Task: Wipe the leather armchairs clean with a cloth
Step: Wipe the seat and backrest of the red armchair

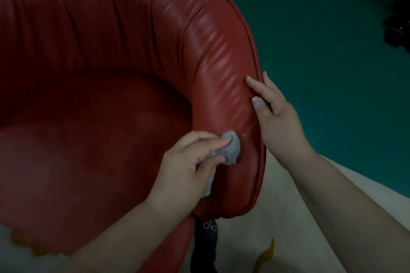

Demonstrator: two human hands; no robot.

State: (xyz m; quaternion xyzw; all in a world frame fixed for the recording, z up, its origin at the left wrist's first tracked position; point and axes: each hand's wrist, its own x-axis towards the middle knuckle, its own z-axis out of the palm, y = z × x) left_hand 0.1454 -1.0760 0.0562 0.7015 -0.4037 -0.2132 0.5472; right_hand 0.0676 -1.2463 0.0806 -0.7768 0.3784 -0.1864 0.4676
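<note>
Head view, looking down from where the person stands: a red leather armchair (111,73) fills most of the frame, its rounded seat cushion low on the left and its padded, creased arm curving down the middle; the leather shines where light catches the folds. The left hand (188,164) has its fingers curled round a small grey cloth (230,150), bunched into a wad; the wad is pressed against the inner face of the chair's arm, near its front end, and a loose tail of the cloth hangs below the palm. The right hand (275,115) lies against the outer edge of the same arm, higher up; its fingers are straight and relaxed, fingertips touching the leather by the piped seam, gripping nothing. Both forearms are bare and reach in from the lower edge. Beyond the chair, on the right, the floor (332,40) is a dark teal; a pale garment with a yellow mark (266,255) shows along the bottom; a narrow dark strip (205,248) with a small beaded bow sits just beneath the chair arm's front.
</note>
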